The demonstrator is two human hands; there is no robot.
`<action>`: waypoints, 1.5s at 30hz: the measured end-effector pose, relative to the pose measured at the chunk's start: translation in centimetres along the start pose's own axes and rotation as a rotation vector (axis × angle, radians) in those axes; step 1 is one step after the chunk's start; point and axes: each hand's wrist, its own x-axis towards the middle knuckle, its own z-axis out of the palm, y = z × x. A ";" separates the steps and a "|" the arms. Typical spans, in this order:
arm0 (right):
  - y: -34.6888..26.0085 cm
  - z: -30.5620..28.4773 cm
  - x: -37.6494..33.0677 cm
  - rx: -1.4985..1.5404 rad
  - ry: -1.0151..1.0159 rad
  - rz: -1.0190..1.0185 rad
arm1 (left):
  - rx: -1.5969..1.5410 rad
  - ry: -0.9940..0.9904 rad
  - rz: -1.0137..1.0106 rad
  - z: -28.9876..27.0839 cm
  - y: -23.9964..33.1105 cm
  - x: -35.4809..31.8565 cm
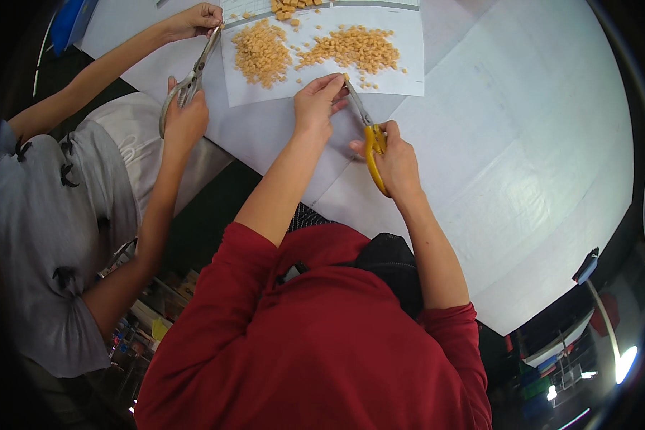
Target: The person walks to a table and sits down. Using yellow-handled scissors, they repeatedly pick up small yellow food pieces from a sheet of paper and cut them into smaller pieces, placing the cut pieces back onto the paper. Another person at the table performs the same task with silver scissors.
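Observation:
My left hand [315, 106] pinches a small tan piece [346, 76] between thumb and fingertips. In my right hand [398, 161] is a pair of yellow-handled scissors [371, 154], its blades reaching up to that piece. How far apart the blade tips are is too small to tell. Just beyond my hands lies a white paper sheet [412, 57] bearing a wide heap of small tan cubes [355, 49] and a second heap of small tan bits [261, 54] to its left. Larger tan cubes [288, 7] sit at the far edge.
On the left, a co-worker in grey holds silver scissors [186, 87] in one hand [186, 122] and pinches something small with the other [193, 20]. The white-covered table [537, 158] extends right. A blue object [70, 21] stands at the far left.

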 end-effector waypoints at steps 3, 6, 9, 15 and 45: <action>0.3 0.3 0.1 0.007 0.027 -0.001 | 0.028 0.000 -0.019 -0.1 0.0 0.5; 0.1 0.1 0.2 0.000 -0.002 0.021 | 0.051 0.001 -0.038 -0.3 0.2 0.7; 0.0 -0.3 0.2 0.014 -0.023 0.045 | 0.033 -0.029 -0.057 -0.5 0.4 0.7; -0.1 -0.4 -0.5 0.073 0.025 -0.015 | -0.132 -0.107 -0.107 -0.9 1.6 0.7; 0.7 0.2 0.3 0.067 -0.013 0.054 | 0.068 -0.041 -0.034 -0.1 1.0 0.6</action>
